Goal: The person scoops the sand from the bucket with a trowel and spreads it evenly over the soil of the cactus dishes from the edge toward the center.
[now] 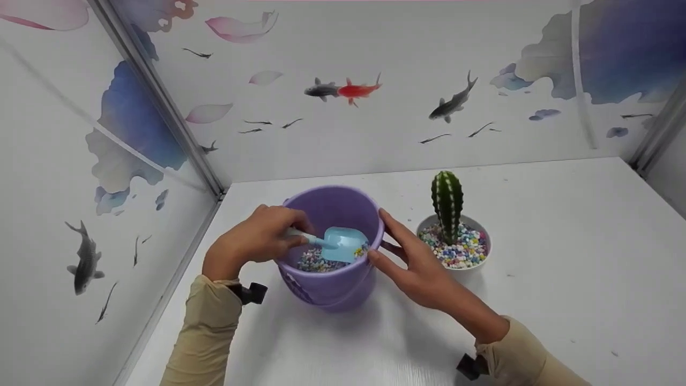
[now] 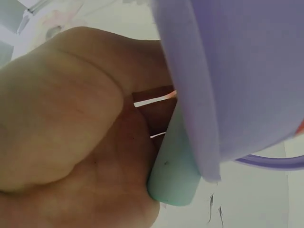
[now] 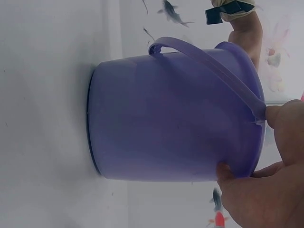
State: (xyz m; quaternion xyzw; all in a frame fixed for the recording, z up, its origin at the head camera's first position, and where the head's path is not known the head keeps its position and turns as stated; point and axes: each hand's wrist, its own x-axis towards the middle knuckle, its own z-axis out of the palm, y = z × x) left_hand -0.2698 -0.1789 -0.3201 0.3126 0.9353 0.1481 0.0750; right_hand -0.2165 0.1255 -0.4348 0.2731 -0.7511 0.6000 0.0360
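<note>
My left hand (image 1: 268, 236) reaches over the rim of a purple bucket (image 1: 327, 289) and grips a light blue toy shovel (image 1: 338, 241) by its handle. The shovel's blade lies inside the bucket, with a few yellow pebbles at its edge. Below it are small multicoloured pebbles (image 1: 316, 262). In the left wrist view the pale handle (image 2: 175, 166) comes out between palm and bucket rim; part of the fingers is hidden behind the rim. My right hand (image 1: 418, 268) holds the bucket's right rim, thumb near the handle joint and fingers farther along, as the right wrist view shows.
A green cactus (image 1: 447, 206) stands in a white pot (image 1: 469, 273) filled with coloured pebbles, just right of the bucket and close to my right hand. The white table (image 1: 568, 257) meets fish-painted walls (image 1: 375, 145) at the back and left. Tiny specks lie on the table.
</note>
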